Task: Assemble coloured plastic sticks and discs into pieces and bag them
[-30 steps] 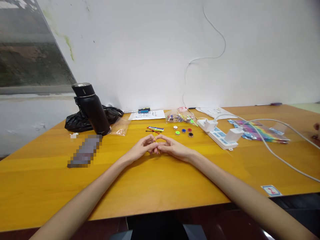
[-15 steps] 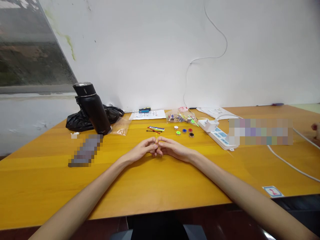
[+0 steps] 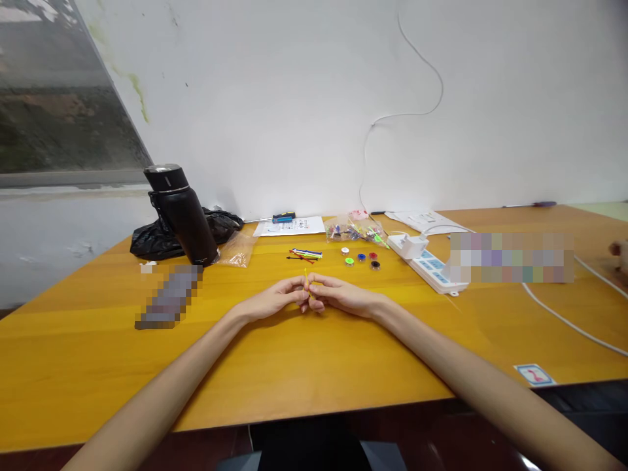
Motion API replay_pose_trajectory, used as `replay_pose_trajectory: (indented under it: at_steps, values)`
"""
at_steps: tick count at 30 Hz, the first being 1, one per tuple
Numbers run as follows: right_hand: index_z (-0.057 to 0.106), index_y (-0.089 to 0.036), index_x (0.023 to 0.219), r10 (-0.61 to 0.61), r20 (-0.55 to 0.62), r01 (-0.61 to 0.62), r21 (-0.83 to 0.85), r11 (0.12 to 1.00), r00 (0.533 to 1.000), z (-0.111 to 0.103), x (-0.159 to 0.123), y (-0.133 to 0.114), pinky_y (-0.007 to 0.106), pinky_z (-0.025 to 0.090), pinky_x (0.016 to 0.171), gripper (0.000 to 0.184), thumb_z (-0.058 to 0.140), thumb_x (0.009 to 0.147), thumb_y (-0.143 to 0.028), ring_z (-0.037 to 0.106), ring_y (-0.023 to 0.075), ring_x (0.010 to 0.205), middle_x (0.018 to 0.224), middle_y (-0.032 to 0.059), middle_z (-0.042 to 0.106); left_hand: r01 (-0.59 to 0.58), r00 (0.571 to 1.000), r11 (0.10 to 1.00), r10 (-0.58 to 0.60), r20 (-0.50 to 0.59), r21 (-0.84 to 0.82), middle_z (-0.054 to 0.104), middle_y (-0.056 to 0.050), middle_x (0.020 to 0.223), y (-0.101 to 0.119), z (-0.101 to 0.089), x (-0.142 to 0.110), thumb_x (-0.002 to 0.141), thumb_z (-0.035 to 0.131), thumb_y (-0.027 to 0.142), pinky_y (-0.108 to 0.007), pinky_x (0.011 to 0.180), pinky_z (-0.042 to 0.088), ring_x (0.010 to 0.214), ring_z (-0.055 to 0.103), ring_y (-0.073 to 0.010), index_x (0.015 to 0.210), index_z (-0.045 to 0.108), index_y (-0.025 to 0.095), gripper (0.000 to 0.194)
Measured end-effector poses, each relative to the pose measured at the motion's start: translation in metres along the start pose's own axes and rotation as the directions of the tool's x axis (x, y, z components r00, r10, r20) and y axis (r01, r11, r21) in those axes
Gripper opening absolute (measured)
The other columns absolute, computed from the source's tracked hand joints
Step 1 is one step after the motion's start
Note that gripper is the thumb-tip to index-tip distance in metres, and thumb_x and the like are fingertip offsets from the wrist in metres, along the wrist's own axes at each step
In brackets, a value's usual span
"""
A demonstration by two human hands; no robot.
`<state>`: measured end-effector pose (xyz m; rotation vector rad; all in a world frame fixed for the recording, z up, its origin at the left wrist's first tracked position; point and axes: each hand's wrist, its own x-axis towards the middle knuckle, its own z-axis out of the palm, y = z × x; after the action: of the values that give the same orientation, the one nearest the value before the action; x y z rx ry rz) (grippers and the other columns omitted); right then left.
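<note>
My left hand (image 3: 282,296) and my right hand (image 3: 341,294) meet over the middle of the table, fingertips pinched together. Between them stands a thin yellow plastic stick (image 3: 306,278), nearly upright, its top poking out above the fingers; its lower part is mostly covered. Just beyond the hands lies a small pile of thin coloured sticks (image 3: 305,254), with red, black, blue and yellow-green among them. Right of that pile sit several small round pieces: white (image 3: 345,252), blue (image 3: 362,258), red (image 3: 373,256), green (image 3: 349,261) and black (image 3: 375,265).
A plastic bag of coloured parts (image 3: 354,230) lies behind the discs. At left are a black bottle (image 3: 184,216), a black bag (image 3: 152,241) and a blurred phone-like slab (image 3: 169,297). A white power strip (image 3: 434,268) with cables lies right; a screwdriver (image 3: 282,217) rests on paper.
My hands have shifted slightly, and more of the yellow stick's top shows above the fingers. The pieces on the table have stayed where they were.
</note>
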<state>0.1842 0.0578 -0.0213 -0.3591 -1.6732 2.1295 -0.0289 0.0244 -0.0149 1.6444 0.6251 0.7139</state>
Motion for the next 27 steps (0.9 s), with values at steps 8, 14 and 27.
replay_pose_trajectory:
  at_steps: [8, 14, 27]
  values:
    - [0.052, -0.02, 0.098, 0.009, 0.007, -0.009, -0.018, 1.0, 1.0, 0.0, 0.0, -0.002, 0.026, 0.035, 0.068, 0.026, 0.064, 0.093, -0.043, 0.046, 0.0111, 0.066, 0.071, -0.0038, 0.048, -0.006, 1.0, 1.0, 0.006, 0.005, 0.016, 0.058, -0.006, 0.092, 0.001, 0.0, 0.0, 0.096, 0.055, 0.039, -0.031, 0.086, 0.041, 0.083, 0.052, -0.0159, 0.104, 0.062, 0.017, 0.024]
    - [0.05, -0.021, 0.097, 0.034, 0.04, -0.033, -0.039, 0.999, 0.999, 0.001, -0.001, -0.006, 0.025, 0.033, 0.065, 0.029, 0.066, 0.092, -0.044, 0.04, 0.0097, 0.063, 0.073, -0.0048, 0.046, 0.009, 0.999, 1.0, -0.008, 0.037, -0.013, 0.058, -0.007, 0.091, 0.001, 0.0, 0.0, 0.094, 0.058, 0.043, -0.031, 0.085, 0.041, 0.081, 0.052, -0.0159, 0.104, 0.063, 0.017, 0.029]
    - [0.06, -0.019, 0.103, -0.064, -0.211, 0.046, -0.091, 0.995, 0.975, -0.011, 0.004, -0.002, 0.025, 0.027, 0.059, 0.027, 0.066, 0.089, -0.041, 0.037, 0.0115, 0.06, 0.067, -0.0046, 0.043, 0.027, 0.991, 0.984, -0.05, -0.126, -0.176, 0.053, 0.0, 0.083, -0.006, -0.002, 0.001, 0.088, 0.06, 0.026, -0.029, 0.076, 0.04, 0.073, 0.048, -0.0126, 0.103, 0.056, 0.019, 0.016]
